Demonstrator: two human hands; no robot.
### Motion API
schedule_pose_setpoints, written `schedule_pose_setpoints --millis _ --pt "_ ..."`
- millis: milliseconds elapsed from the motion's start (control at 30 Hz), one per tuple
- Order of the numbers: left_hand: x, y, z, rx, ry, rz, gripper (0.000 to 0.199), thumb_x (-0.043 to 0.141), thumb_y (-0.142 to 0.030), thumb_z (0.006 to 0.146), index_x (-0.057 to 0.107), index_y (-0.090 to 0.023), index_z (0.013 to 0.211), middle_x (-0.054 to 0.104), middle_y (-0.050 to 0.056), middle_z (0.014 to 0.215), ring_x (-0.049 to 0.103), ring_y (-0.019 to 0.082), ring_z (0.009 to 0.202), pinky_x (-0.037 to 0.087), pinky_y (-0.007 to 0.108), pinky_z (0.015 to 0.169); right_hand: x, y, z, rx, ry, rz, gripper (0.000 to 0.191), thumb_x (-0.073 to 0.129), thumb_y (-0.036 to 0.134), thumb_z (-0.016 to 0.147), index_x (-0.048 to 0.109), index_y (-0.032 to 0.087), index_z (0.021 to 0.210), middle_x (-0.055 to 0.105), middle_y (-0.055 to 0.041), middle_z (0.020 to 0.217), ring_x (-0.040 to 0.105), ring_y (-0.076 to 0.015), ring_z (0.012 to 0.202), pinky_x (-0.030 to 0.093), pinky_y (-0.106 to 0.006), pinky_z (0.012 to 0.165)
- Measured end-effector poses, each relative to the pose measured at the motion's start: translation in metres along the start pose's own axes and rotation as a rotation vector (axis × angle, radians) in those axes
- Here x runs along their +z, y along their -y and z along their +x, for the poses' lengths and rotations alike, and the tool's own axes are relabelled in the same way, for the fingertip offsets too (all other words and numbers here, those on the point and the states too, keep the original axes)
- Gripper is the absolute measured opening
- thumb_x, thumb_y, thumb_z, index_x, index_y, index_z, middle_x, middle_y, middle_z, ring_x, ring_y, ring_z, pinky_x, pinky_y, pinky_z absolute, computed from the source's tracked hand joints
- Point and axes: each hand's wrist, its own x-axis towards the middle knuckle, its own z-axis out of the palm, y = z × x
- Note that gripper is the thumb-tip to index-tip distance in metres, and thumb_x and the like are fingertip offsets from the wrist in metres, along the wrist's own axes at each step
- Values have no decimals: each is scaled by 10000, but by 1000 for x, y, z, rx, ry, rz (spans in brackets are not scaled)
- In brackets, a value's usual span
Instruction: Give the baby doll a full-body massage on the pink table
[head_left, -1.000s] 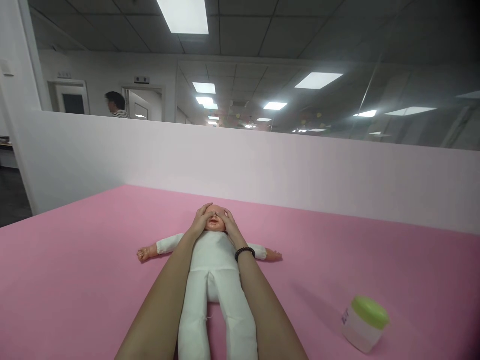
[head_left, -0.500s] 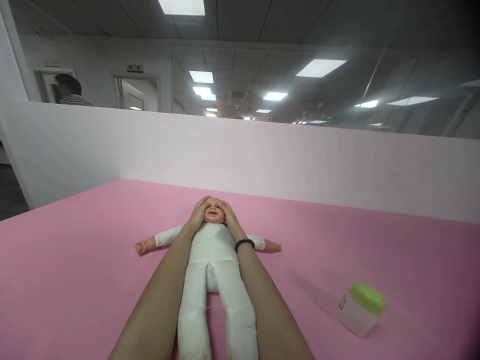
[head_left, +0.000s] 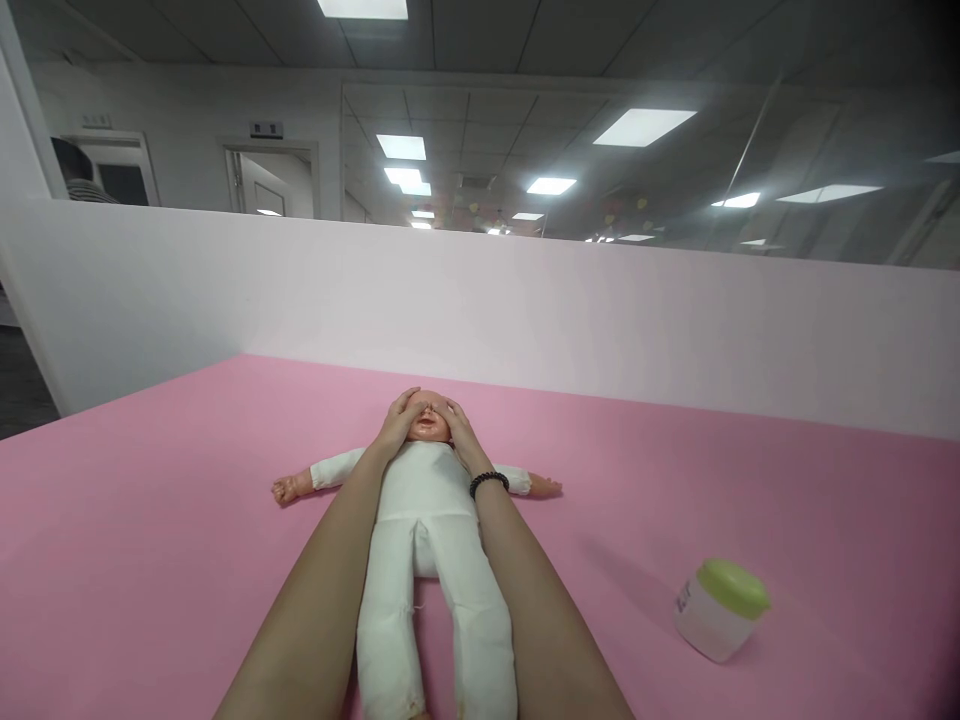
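Note:
A baby doll [head_left: 429, 485] with a white cloth body lies on its back on a pink surface [head_left: 187, 530], arms spread and legs toward me. My left hand [head_left: 399, 420] is wrapped round one side of the doll's head, its thumb over the eye area. On the opposite side my right hand [head_left: 459, 428] holds the head the same way, and a black beaded bracelet [head_left: 489, 481] circles that wrist. Both thumbs nearly meet across the face; the mouth shows below them.
A clear jar with a green lid [head_left: 721, 610] stands on the pink surface at the right. Behind the surface rises a low white wall [head_left: 525, 310]. Part of a person [head_left: 79, 172] shows beyond it at the far left.
Both thumbs have slid inward over the doll's eyes. The person in the background has moved left, mostly behind the partition's edge.

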Motion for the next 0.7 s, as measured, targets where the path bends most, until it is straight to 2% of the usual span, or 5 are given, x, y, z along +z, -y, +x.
schedule_pose_setpoints --millis 300,533,700 --pt "0 1 2 -28 1 -20 620 688 -367 793 571 -207 1380 641 117 1317 605 274 1214 470 393 1063 1 2 0 95 35 47 625 785 435 740 539 299 1298 719 -27 1096 707 -216 976 589 -307 827" --pt "0 4 7 6 -7 5 534 593 -358 833 596 -204 1345 595 111 1401 559 274 1280 426 385 1104 0 0 2 54 -4 0 509 760 470 752 604 283 1199 710 -16 1133 685 -209 1039 571 -295 874" --pt "0 9 15 24 -47 44 519 510 -365 861 592 -180 1340 568 120 1437 539 271 1304 401 389 1125 1 -4 6 30 24 113 463 764 440 731 603 253 1123 715 -10 1073 681 -210 1025 570 -305 871"
